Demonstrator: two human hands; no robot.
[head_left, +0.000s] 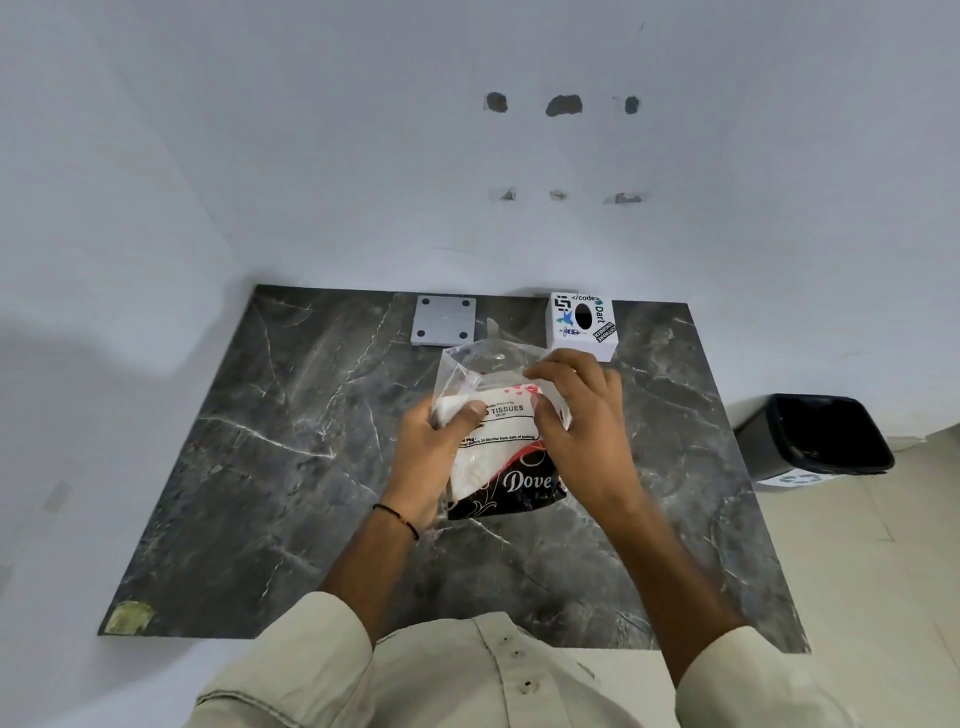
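Note:
A clear plastic pack of white tissues (498, 415), printed "TISSUES" and "Dove" with a dark red lower end, is held above the dark marble counter (291, 467). My left hand (431, 457) grips the pack's left side, thumb across its front. My right hand (576, 415) holds the right side, fingers curled over the upper right edge of the wrapper. The top of the wrapper stands loose and transparent above the tissues.
A white cube tissue box (584, 325) with stickers and a dark oval slot stands at the counter's back right. A grey square metal plate (445, 319) with corner holes lies at the back. A black bin (826, 436) stands on the floor to the right. White walls enclose the counter.

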